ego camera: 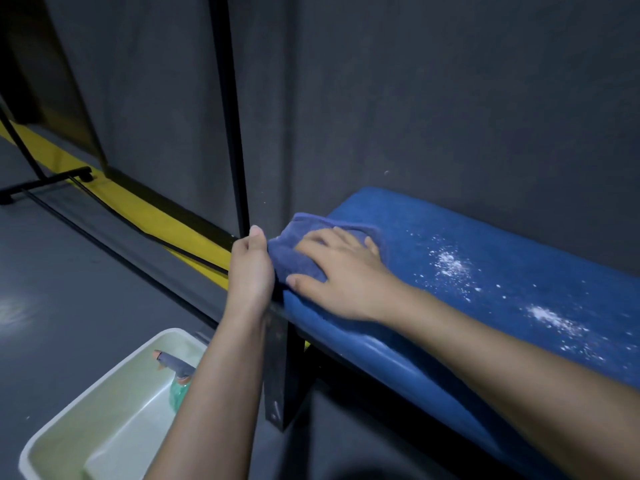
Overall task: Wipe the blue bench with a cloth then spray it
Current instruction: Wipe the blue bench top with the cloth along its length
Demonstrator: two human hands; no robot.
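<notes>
Head view shows the right hand [341, 271] pressing flat, fingers spread, on the cloth [304, 245] at the blue counter [485, 258] end, while the left hand [251, 268] cups at 9 o'clock, probably to catch powder [450, 266]. Spray bottle [176, 375] waits in the bin [104, 403] at 7 o'clock.

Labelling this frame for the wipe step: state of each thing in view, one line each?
blue bench: white powder on the seat, not yet wiped there.
cloth: bunched at the bench's end, under the right hand.
right hand: flat, pressing on the cloth.
left hand: at the bench's end, touching the cloth's edge.
spray bottle: in the bin, untouched.
bin: on the floor, open.
</notes>
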